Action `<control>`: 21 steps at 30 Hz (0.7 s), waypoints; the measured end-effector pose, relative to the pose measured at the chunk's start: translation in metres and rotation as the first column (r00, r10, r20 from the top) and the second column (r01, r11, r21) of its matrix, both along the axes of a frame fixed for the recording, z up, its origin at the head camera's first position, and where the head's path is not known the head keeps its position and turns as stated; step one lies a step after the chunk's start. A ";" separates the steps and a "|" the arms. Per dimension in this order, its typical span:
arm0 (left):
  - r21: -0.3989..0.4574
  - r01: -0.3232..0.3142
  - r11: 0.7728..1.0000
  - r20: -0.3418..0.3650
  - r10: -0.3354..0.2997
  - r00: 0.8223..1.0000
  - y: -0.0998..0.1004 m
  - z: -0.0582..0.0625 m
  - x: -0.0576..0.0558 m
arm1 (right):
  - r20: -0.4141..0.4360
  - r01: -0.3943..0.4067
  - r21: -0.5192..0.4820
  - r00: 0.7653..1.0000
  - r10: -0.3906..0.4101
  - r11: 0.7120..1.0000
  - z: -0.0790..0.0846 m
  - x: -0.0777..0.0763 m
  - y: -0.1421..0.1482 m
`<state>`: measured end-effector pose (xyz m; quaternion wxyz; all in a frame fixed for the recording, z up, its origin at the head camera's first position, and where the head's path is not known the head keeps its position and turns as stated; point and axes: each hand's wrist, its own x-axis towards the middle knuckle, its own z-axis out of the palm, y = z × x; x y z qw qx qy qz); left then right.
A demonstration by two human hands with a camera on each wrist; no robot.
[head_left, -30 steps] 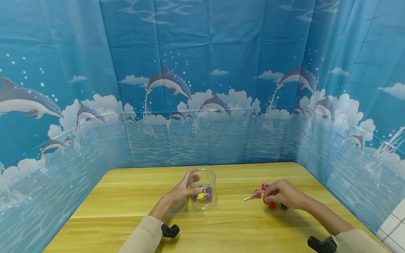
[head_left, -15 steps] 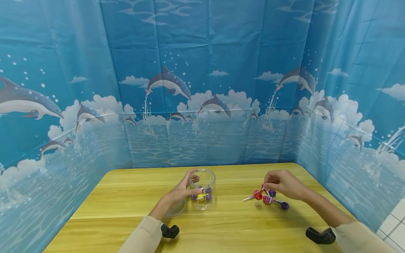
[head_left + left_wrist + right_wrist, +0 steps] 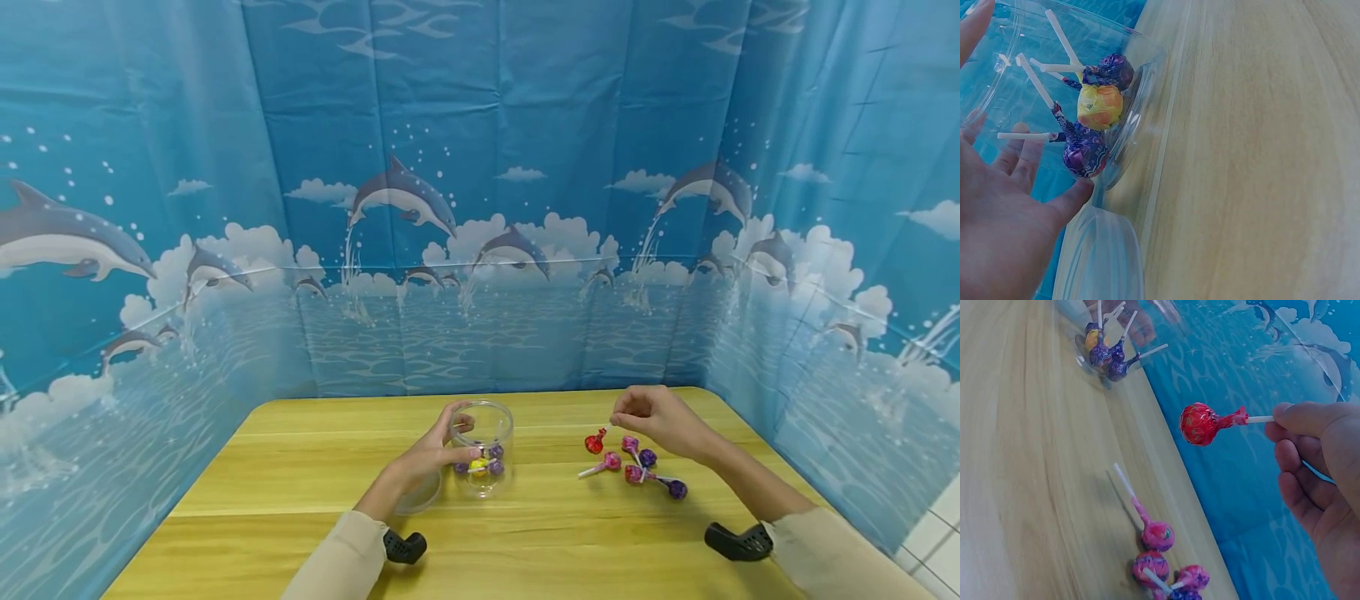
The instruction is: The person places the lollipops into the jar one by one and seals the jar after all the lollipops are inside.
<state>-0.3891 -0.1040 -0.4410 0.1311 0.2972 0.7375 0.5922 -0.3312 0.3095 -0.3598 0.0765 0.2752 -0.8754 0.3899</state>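
A clear plastic jar point(image 3: 482, 425) stands without a lid on the table, several purple lollipops and a yellow lollipop point(image 3: 1099, 106) inside it. My left hand point(image 3: 427, 454) is wrapped round the jar's left side, thumb across the front. By its white stick, my right hand point(image 3: 663, 421) pinches a red lollipop point(image 3: 1199, 424) between thumb and forefinger, head hanging down above the table. Below and beside that hand lie several pink and purple lollipops, among them a pink lollipop point(image 3: 611, 461) to the left and a purple lollipop point(image 3: 677, 489) nearest me.
A clear round lid point(image 3: 1107, 256) lies on the table just left of the jar, partly behind my left forearm. The yellow wooden table point(image 3: 525, 542) ends at a blue dolphin-print curtain point(image 3: 480, 333) at the back and sides.
My right hand has lifted the red lollipop from the pile, moving up and slightly left with it. The other loose lollipops are now uncovered. My left hand and the jar stay put.
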 end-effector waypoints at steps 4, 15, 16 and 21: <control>-0.001 0.000 1.000 -0.002 0.000 1.000 0.001 0.001 0.000 | -0.015 0.025 -0.003 1.000 -0.025 1.000 0.003 -0.004 -0.004; -0.002 0.003 1.000 -0.004 -0.003 1.000 0.000 0.000 -0.001 | -0.021 0.023 -0.020 0.999 -0.024 1.000 0.017 -0.019 -0.029; -0.002 0.004 1.000 -0.002 -0.004 1.000 0.000 0.000 -0.002 | -0.019 0.019 -0.027 1.000 -0.020 0.999 0.019 -0.020 -0.033; 0.002 0.005 1.000 0.004 -0.005 1.000 0.000 -0.001 -0.002 | -0.014 -0.010 -0.062 1.000 0.009 0.998 0.030 -0.028 -0.054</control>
